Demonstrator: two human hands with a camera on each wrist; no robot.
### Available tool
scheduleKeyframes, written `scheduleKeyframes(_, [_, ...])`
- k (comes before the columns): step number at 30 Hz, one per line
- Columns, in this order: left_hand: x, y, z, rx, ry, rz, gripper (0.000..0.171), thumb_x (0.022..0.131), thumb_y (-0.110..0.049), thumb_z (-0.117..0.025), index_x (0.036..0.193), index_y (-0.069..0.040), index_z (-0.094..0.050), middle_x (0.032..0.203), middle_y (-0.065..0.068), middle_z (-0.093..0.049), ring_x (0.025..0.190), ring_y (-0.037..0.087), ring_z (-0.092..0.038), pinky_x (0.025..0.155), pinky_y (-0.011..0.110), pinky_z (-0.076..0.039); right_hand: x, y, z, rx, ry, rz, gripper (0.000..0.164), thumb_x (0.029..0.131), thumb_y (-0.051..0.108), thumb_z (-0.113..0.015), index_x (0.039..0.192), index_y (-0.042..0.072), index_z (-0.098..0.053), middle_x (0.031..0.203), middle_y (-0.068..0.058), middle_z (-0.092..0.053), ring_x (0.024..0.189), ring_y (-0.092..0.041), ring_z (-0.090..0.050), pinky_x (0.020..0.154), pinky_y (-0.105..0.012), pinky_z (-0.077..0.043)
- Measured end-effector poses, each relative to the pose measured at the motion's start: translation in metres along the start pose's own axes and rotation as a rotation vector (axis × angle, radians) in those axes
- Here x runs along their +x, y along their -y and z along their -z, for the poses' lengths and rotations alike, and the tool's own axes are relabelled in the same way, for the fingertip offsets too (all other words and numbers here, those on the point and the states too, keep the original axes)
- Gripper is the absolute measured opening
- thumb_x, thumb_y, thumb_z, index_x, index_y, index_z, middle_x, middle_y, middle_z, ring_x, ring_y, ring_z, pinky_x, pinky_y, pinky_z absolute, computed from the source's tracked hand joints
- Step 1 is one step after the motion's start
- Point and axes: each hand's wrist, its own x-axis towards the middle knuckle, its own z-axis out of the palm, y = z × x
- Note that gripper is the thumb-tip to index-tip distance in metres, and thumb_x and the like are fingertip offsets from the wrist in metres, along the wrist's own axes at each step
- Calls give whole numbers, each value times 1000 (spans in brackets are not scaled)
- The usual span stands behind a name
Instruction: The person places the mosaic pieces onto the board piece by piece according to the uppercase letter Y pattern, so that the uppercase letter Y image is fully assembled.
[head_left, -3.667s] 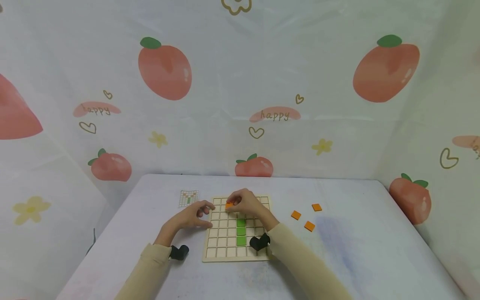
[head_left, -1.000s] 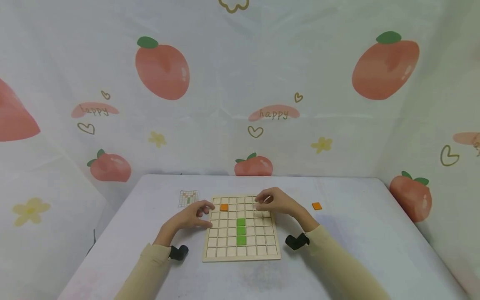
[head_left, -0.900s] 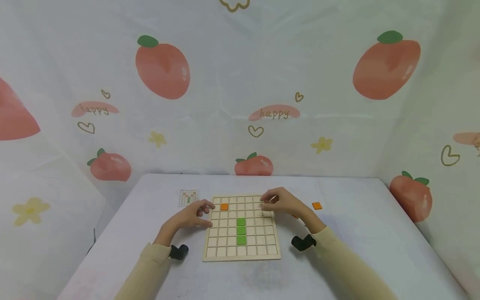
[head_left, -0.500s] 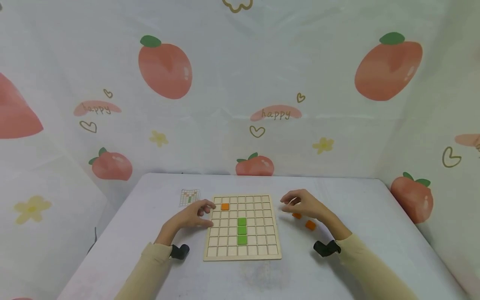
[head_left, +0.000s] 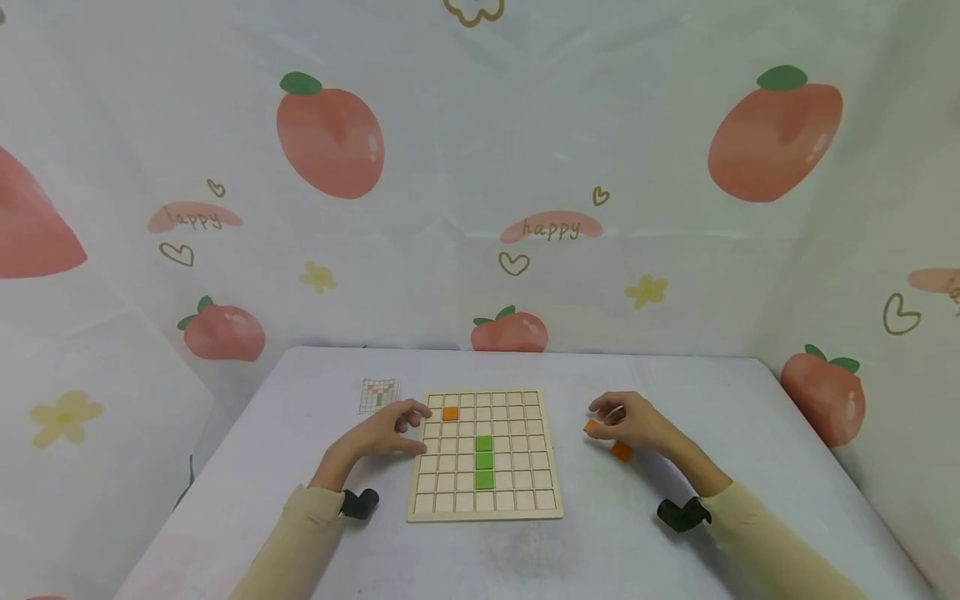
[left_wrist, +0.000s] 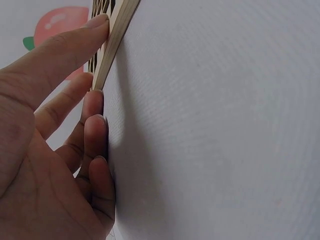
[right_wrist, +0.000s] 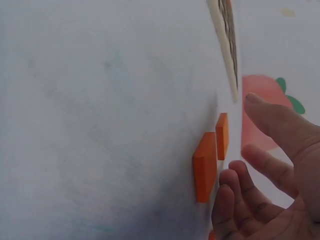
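A wooden grid board (head_left: 484,512) lies mid-table. One orange tile (head_left: 450,413) sits in a cell near its upper left, and green tiles (head_left: 484,461) form a short column in its middle. At the board's left edge is my left hand (head_left: 386,429); in the left wrist view its thumb (left_wrist: 65,50) and index finger touch the edge. My right hand (head_left: 633,419) hovers over loose orange tiles, thumb and fingers apart, nothing between them. One tile (head_left: 591,426) shows by its thumb; another tile (head_left: 622,451) lies nearer me. In the right wrist view an orange sliver (right_wrist: 211,235) shows beneath the fingers.
A small printed grid card (head_left: 378,395) with orange and green squares lies beyond my left hand. Fruit-patterned cloth (head_left: 420,275) hangs behind the white table (head_left: 480,567) and at its sides.
My right hand has let go of an orange tile in the board's upper-left area and moved right to the loose tiles, coming down over them. My left hand has stayed at the board's edge.
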Motion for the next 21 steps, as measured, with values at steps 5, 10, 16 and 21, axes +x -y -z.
scheduleKeyframes(5, [-1, -1, 0, 2, 1, 2, 54, 80, -16, -88, 126, -5, -63, 101, 4, -54, 88, 22, -46, 79, 39, -40, 1, 0, -4, -69, -15, -33, 38, 77, 18, -90, 106, 2, -71, 94, -4, -64, 85, -23, -60, 77, -35, -52])
scheduleKeyframes(10, [-1, -2, 0, 6, 3, 1, 54, 80, -16, -88, 127, -4, -63, 101, 4, -54, 88, 22, -45, 79, 39, -40, 0, 2, -7, -95, -20, -31, 37, 75, 17, -91, 103, 3, -72, 93, -2, -64, 85, -23, -59, 77, -36, -51])
scheduleKeyframes(16, [0, -1, 1, 8, -3, 2, 54, 79, -16, -89, 126, -5, -63, 101, 3, -55, 88, 22, -46, 79, 39, -40, 0, 2, -8, -113, -28, -4, 28, 77, 13, -90, 98, 4, -73, 89, -1, -63, 82, -21, -59, 74, -35, -51])
scheduleKeyframes(21, [0, 0, 1, 6, -2, 6, 55, 79, -17, -89, 126, -5, -63, 101, 3, -55, 88, 22, -46, 78, 39, -40, 1, -1, -8, -102, -28, 21, 22, 79, 9, -88, 96, 5, -75, 86, 0, -62, 79, -19, -57, 69, -32, -50])
